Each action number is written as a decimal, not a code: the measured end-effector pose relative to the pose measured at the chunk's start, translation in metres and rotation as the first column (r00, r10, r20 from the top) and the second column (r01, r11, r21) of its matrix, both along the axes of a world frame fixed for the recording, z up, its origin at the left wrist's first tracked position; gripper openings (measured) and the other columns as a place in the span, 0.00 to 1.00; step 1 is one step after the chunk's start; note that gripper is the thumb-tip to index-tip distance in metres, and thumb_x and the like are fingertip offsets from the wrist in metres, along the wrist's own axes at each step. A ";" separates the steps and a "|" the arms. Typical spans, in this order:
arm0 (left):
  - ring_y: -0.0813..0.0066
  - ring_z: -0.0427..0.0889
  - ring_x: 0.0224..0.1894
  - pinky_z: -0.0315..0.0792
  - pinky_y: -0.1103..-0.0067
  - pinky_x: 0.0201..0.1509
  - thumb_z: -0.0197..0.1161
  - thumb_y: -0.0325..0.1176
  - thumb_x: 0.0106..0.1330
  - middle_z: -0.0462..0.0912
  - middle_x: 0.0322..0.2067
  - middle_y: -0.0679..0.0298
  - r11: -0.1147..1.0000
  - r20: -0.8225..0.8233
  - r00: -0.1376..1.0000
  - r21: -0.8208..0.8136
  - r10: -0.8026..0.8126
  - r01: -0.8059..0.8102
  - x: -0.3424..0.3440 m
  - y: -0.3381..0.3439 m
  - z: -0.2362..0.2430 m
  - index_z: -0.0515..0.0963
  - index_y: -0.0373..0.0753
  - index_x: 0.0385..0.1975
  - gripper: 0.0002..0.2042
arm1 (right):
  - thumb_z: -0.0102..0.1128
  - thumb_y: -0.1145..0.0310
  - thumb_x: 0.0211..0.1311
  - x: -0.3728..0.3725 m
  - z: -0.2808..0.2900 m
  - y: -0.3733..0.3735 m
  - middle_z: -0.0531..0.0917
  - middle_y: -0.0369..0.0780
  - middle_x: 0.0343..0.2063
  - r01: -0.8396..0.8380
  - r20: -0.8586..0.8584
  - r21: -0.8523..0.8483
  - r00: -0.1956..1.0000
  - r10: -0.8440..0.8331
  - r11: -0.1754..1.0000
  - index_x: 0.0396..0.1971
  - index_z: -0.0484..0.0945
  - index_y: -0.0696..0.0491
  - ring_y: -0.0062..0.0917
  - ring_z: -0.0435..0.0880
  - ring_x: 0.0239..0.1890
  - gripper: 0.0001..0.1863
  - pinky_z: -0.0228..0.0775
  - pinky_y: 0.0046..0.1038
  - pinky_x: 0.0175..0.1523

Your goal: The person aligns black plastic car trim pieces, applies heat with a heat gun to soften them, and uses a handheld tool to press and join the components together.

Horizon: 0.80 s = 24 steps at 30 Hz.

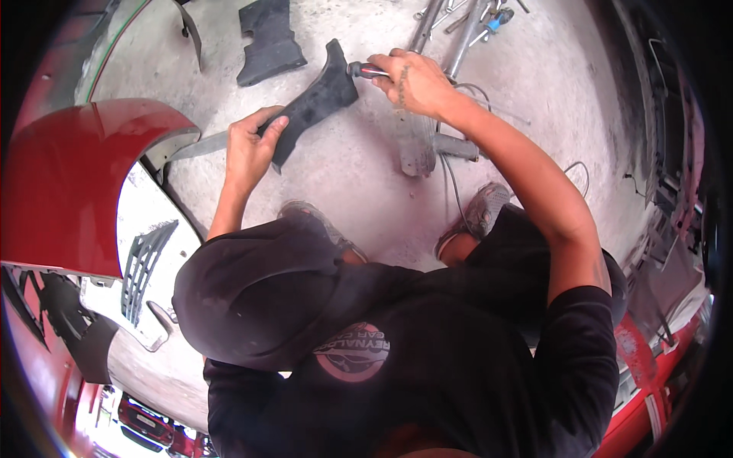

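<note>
L hand (248, 149) is closed round the lower end of a black plastic trim piece (317, 103), thumb on top, fingers wrapped under its edge. R hand (412, 80) is fisted tight round a screwdriver handle (365, 71), red and black, whose front end meets the trim's upper part; tip itself can't be made out. The trim runs diagonally betw. the two hands, held up off the concrete floor (343, 175), narrow end up, wider end down by the L hand.

Just under the L hand a thin grey strip (200, 145) sticks out towards the red bumper (76, 183), which lies to the L of that grip w/ a white-grey grille insert (149, 259) below it. Beyond the trim, further from the body, a second black plastic piece (267, 42) lies flat on the floor, well apart. Just past the R hand, metal bars (450, 38) lie on the floor, w/ a few loose tools (496, 15) near their far end, and a grey metal bracket (416, 149) under the R forearm. Nearer the body, two grey shoes (481, 214) are planted on the floor; a thin cable (450, 183) runs betw. bracket and shoe.
</note>
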<state>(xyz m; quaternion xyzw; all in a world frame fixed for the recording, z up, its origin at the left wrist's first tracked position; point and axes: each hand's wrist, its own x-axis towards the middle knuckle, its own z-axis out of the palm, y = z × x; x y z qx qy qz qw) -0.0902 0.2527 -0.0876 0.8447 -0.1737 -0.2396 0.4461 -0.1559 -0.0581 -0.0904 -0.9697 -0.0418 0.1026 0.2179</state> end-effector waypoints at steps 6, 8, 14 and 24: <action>0.56 0.86 0.42 0.78 0.71 0.49 0.68 0.25 0.62 0.88 0.40 0.54 0.998 0.379 0.924 0.046 -0.051 0.037 -0.010 -0.001 -0.014 0.85 0.34 0.42 0.09 | 0.68 0.60 0.59 0.008 0.007 -0.013 0.84 0.49 0.36 0.333 -0.305 0.243 0.918 -0.254 0.911 0.45 0.79 0.59 0.43 0.85 0.38 0.20 0.76 0.38 0.47; 0.54 0.85 0.44 0.78 0.70 0.50 0.68 0.24 0.61 0.87 0.41 0.54 0.997 0.486 0.870 0.048 -0.075 0.059 -0.011 0.001 -0.015 0.84 0.35 0.41 0.09 | 0.68 0.61 0.59 0.010 0.001 -0.013 0.83 0.45 0.34 0.423 -0.386 0.391 0.882 -0.271 0.818 0.44 0.79 0.58 0.37 0.85 0.35 0.20 0.77 0.36 0.43; 0.58 0.84 0.46 0.77 0.69 0.50 0.69 0.21 0.56 0.86 0.45 0.60 0.995 0.571 0.814 0.051 -0.104 0.091 -0.017 0.002 -0.024 0.85 0.37 0.41 0.12 | 0.70 0.58 0.61 0.010 0.025 0.005 0.80 0.39 0.37 0.578 -0.568 0.732 0.810 -0.145 0.361 0.54 0.77 0.55 0.26 0.83 0.29 0.24 0.77 0.29 0.30; 0.59 0.86 0.44 0.79 0.68 0.47 0.73 0.41 0.60 0.88 0.42 0.59 0.960 0.546 0.824 0.281 -0.154 -0.006 -0.028 -0.003 -0.038 0.84 0.37 0.41 0.15 | 0.68 0.57 0.64 0.006 0.018 0.021 0.81 0.44 0.42 0.650 -0.620 0.633 0.751 -0.228 0.421 0.48 0.77 0.59 0.27 0.85 0.28 0.23 0.75 0.27 0.26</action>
